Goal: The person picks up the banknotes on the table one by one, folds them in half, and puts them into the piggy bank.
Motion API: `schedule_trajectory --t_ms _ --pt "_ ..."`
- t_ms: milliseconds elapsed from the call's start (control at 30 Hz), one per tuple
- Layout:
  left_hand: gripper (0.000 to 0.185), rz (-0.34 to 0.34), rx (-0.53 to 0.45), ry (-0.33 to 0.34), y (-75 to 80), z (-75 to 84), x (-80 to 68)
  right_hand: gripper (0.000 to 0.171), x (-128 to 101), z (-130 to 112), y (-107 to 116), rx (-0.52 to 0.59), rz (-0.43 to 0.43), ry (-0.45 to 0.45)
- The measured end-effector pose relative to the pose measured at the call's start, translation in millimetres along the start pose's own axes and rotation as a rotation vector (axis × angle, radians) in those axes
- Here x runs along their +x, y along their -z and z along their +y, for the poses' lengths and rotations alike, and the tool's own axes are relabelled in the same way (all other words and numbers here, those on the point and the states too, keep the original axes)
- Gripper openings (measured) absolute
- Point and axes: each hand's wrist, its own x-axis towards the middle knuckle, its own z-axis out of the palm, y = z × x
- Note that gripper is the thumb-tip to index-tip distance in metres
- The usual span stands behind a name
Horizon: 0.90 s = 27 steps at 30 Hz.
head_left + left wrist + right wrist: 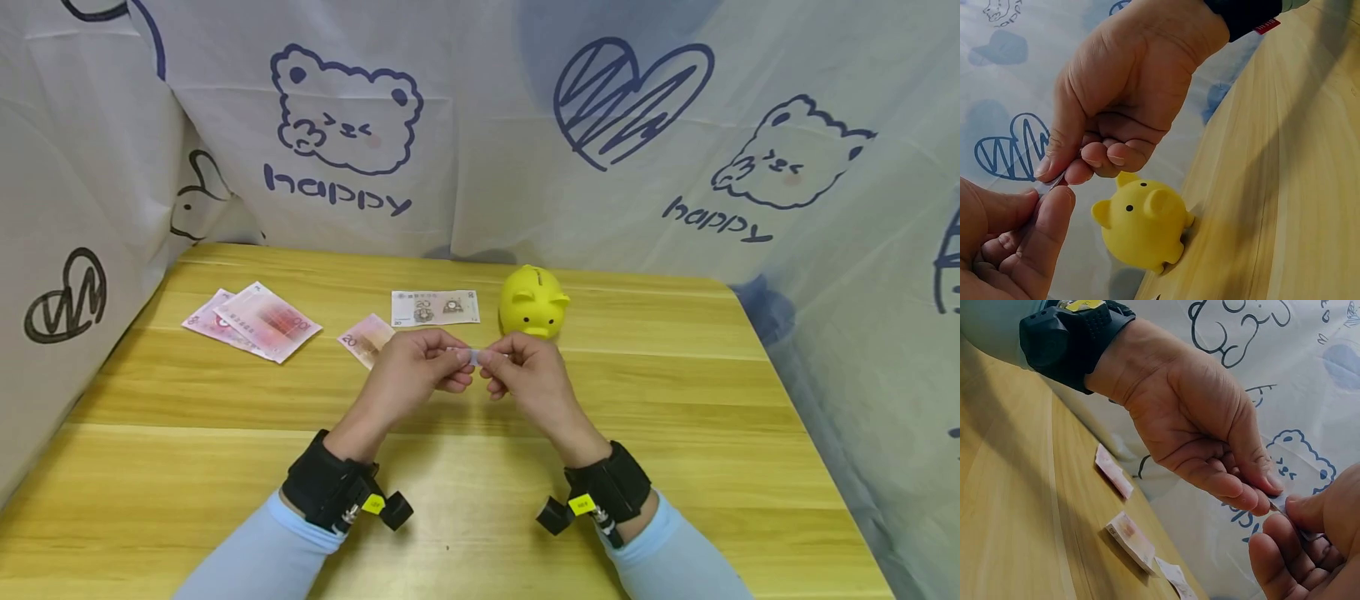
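Note:
Both hands meet over the table and pinch a thin, pale banknote (474, 357) between them, mostly hidden by the fingers. My left hand (408, 371) has thumb and forefinger on its left end; the other fingers curl underneath. The right hand (531, 379) pinches the opposite end the same way, its fingertips close to the left ones. In the left wrist view, a short edge of the note (1057, 180) shows between the fingertips. Just beyond the right hand stands a yellow piggy bank (531, 300), upright, slot on top and snout toward me.
A 20 note (408, 318) lies flat left of the piggy bank. Another brownish 20 note (365, 337) is partly covered by the left hand. Farther left, two pink notes (273, 323) overlap. A white printed cloth (480, 167) hangs behind the wooden table (675, 433).

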Motion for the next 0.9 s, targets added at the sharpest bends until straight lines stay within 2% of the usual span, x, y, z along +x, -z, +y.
schedule_trajectory --t_ms 167,267,400,533,700,900 --pt "0.018 -0.015 -0.007 -0.012 0.6 -1.3 1.4 0.015 2.4 2.6 1.9 -0.034 0.049 -0.01" --pt "0.02 -0.022 -0.011 -0.018 3.1 -1.6 1.9 0.015 3.8 4.0 3.7 -0.018 0.071 -0.006" --pt "0.019 0.044 0.006 -0.021 7.3 -0.4 1.9 0.016 4.3 3.6 5.7 0.025 0.063 0.015" --pt "0.015 0.093 0.029 -0.035 7.5 1.9 0.6 0.016 2.0 1.1 6.9 0.017 0.074 0.035" --pt "0.014 0.098 0.031 -0.037 5.3 3.4 0.2 0.015 1.0 -1.5 7.4 0.001 0.09 0.051" --pt "0.018 0.07 -0.008 -0.036 3.9 0.9 2.4 0.015 4.4 2.8 10.5 0.028 0.124 0.056"
